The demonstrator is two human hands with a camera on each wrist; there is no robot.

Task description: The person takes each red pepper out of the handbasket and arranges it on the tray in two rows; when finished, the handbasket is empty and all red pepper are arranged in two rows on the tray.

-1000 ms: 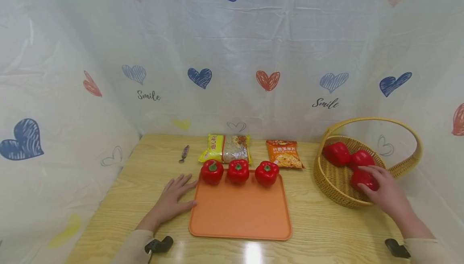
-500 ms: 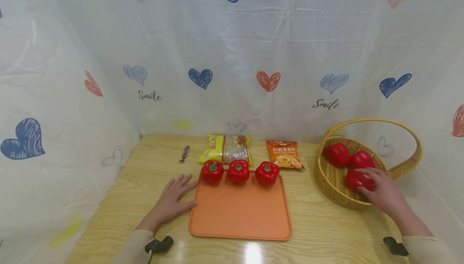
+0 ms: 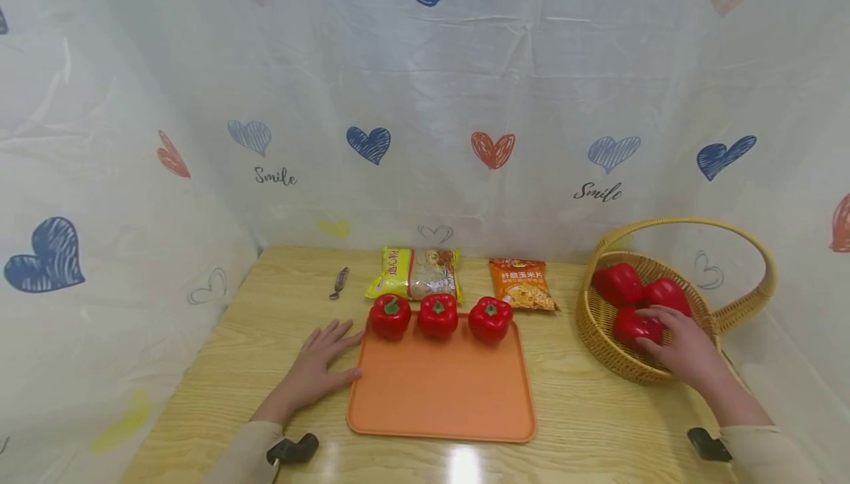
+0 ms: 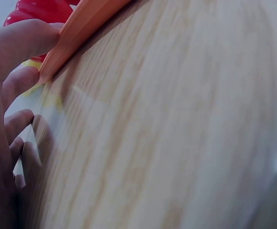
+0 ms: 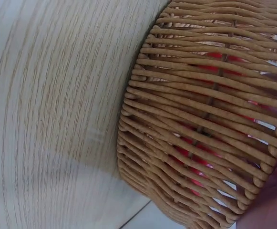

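Note:
My right hand [image 3: 684,344] reaches over the near rim of a wicker basket [image 3: 614,366]. Its fingers and thumb grip a red bell pepper [image 3: 634,327] low inside the basket. Two more red bell peppers lie behind it, one at the left [image 3: 620,283] and one at the right [image 3: 667,294]. In the right wrist view the basket wall [image 5: 200,105] hides most of the grip. My left hand [image 3: 315,370] rests on the table, fingers spread, with thumb and index fingertip at the left edge of an orange tray [image 3: 441,395]. Three red bell peppers [image 3: 437,316] stand in a row along the tray's far edge.
A yellow food packet [image 3: 415,274] lies behind the tray, with an orange snack packet [image 3: 523,285] to its right. Farther left is a small spoon-like item [image 3: 339,282]. The basket's tall handle [image 3: 764,285] arches over its opening. Printed sheeting hangs behind the table [image 3: 558,410].
My right hand has shifted left inside the basket, and the gripped bell pepper has moved left with it. The left hand and the tray stay where they were.

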